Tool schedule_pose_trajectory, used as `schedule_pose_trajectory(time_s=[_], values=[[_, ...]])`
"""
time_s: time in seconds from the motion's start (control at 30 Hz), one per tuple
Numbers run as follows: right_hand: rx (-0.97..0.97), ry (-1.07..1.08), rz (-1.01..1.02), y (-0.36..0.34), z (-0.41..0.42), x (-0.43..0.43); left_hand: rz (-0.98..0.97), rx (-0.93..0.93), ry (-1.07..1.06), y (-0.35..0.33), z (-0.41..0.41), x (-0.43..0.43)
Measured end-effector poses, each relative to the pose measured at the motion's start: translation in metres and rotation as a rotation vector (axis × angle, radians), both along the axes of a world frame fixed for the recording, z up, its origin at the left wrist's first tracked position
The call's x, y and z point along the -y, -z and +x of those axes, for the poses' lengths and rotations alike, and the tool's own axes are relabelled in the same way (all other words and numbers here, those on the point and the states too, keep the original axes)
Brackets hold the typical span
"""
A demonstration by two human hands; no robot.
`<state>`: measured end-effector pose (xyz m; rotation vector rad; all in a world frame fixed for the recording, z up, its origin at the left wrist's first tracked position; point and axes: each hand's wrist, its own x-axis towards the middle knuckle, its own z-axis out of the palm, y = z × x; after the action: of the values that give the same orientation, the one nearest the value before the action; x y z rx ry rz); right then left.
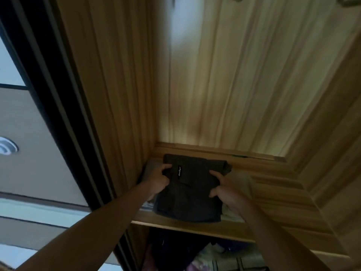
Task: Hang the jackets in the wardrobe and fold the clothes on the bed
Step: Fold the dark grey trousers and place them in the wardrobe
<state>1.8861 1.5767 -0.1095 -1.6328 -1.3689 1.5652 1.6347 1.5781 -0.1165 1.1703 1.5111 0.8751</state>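
Stowing: the folded dark garment (187, 194) lies on the wardrobe shelf (175, 224), atop paler folded clothes (232, 214).
Left hand (158, 181): fingers curled over the garment's left edge.
Right hand (226, 190): grips its right edge.
Doing it well: keep both sides level, slide it square toward the back wall (224, 94), and let go only once it sits flat.

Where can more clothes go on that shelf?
Bare wood lies on the shelf right of the right hand, up to the side wall. The left side is crowded: the left hand and right hand grip the dark folded garment there. Below, clothes fill the space.
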Motion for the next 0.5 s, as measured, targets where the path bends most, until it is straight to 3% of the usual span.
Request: schedule_pose_trajectory(time_s=[0.17, 0.33, 0.43, 0.5], values=[[-0.055, -0.03, 0.044, 0.019, -0.033, -0.039, 0.053, -0.053, -0.204, 0.028, -0.031, -0.033], [-0.048, -0.13, 0.01, 0.038, -0.06, -0.076, 0.059, -0.363, -0.265, 0.028, -0.057, -0.056], [0.102, -0.247, -0.193, 0.06, -0.069, -0.076, -0.05, -0.687, -0.116, 0.055, -0.069, -0.05], [0.187, -0.298, -0.202, 0.082, -0.073, -0.072, -0.203, -0.788, 0.017, 0.08, -0.068, -0.041]])
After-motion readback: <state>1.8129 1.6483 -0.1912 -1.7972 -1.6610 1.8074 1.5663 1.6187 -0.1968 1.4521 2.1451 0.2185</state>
